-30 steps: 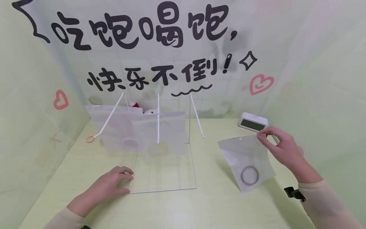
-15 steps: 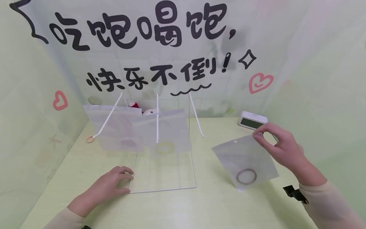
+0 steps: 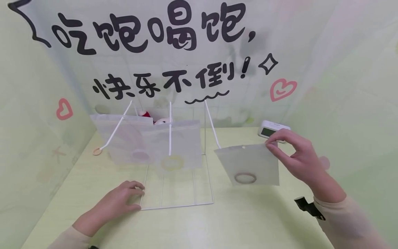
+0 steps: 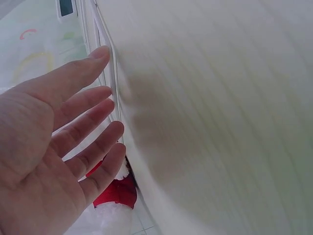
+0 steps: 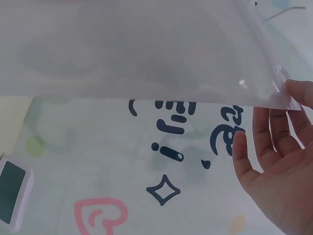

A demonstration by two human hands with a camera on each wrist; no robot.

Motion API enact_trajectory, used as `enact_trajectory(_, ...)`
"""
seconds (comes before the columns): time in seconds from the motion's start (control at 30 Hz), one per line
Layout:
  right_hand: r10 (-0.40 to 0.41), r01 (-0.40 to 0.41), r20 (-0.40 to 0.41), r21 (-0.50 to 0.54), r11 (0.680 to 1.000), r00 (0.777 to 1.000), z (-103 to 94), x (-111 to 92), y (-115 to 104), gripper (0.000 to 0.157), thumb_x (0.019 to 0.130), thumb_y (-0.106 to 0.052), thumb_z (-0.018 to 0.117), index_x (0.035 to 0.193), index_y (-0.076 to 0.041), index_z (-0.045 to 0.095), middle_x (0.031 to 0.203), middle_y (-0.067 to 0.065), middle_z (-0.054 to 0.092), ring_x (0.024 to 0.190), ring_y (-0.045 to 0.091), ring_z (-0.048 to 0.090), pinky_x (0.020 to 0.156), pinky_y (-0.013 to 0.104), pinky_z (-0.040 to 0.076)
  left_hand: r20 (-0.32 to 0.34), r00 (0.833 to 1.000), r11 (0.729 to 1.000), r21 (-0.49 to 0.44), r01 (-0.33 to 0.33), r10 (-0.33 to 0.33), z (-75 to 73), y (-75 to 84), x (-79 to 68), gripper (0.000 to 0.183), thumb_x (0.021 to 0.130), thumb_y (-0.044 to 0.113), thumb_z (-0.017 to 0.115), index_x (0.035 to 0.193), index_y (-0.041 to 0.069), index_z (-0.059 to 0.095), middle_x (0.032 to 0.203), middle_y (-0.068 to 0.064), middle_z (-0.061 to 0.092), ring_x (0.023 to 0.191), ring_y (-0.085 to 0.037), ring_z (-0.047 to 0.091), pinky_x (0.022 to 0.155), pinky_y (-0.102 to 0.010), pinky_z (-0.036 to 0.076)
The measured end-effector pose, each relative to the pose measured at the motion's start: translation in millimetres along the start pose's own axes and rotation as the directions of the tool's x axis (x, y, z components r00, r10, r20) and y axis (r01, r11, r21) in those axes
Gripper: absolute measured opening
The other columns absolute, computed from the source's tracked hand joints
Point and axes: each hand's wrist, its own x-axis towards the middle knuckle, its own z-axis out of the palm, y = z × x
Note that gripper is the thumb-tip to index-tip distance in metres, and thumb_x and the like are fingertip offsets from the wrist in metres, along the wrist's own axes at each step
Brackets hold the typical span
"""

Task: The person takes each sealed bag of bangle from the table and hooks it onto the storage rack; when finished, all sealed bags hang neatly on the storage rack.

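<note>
My right hand (image 3: 296, 155) pinches the top right corner of a translucent plastic bag (image 3: 261, 160) between thumb and fingers. A brownish ring (image 3: 245, 178) shows low in this bag, and a small hole sits at its top edge. The bag's left corner is right at the tip of the rack's bare right hook (image 3: 212, 124). My left hand (image 3: 118, 199) rests at the left front corner of the white wire rack (image 3: 177, 207); in the left wrist view its fingers (image 4: 90, 125) extend along the wire. The right wrist view shows the pinched bag (image 5: 146, 54) from behind.
A translucent bag (image 3: 121, 138) hangs on the rack's left hook, whose tip carries a small orange ring (image 3: 97, 151). Another bag (image 3: 186, 141), with a yellow ring, hangs on the middle hook. A white digital clock (image 3: 265, 124) stands behind. A red-and-white item (image 3: 146, 114) sits behind the rack.
My right hand has moved left with the bag toward the right hook, and the bag now faces flatter. The middle bag swung slightly and came back. My left hand has stayed in place.
</note>
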Motion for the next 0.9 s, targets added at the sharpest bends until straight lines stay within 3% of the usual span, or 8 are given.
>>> enact_trajectory(0.13,-0.015,0.016,-0.016,0.036,0.999,1.000,7.5,10,-5,0.025,0.075,0.020,0.073,0.093,0.004,0.072,0.090,0.002,0.069,0.090,0.007,0.062,0.084,0.016,0.051,-0.003,1.000,1.000,0.006,0.010,-0.010,0.9,-0.1,-1.1,0.042,0.075,0.027,0.090,0.113,0.013,0.078,0.127,0.003,0.067,0.116,-0.028,0.064,0.094,-0.045,0.061)
enact_trajectory(0.33,-0.048,0.051,-0.026,0.132,0.990,0.998,16.2,22,-17,0.006,0.088,0.005,0.074,0.093,0.007,0.071,0.089,0.005,0.069,0.089,0.010,0.062,0.088,0.017,0.055,-0.003,1.000,1.000,0.008,0.019,-0.019,1.2,-0.3,-1.3,0.041,0.075,0.027,0.090,0.112,0.013,0.079,0.128,0.003,0.067,0.118,-0.027,0.064,0.094,-0.045,0.061)
enact_trajectory(0.63,-0.156,0.168,-0.068,0.269,0.948,0.985,29.8,36,-39,0.019,0.093,-0.004,0.074,0.090,0.014,0.067,0.086,0.010,0.067,0.080,0.010,0.058,0.076,0.016,0.052,0.007,1.000,1.000,0.003,0.025,-0.025,0.3,0.5,-0.8,0.042,0.076,0.028,0.089,0.114,0.014,0.078,0.129,0.004,0.066,0.118,-0.026,0.063,0.094,-0.044,0.061)
enact_trajectory(0.9,-0.192,0.215,-0.102,0.314,0.925,0.976,36.5,47,-50,0.016,0.093,0.000,0.072,0.089,0.015,0.066,0.083,0.011,0.066,0.076,0.011,0.054,0.071,0.019,0.048,0.005,0.999,0.999,0.007,0.031,-0.031,-0.1,1.0,-0.3,0.042,0.076,0.028,0.090,0.114,0.015,0.078,0.129,0.004,0.066,0.118,-0.026,0.063,0.095,-0.045,0.061)
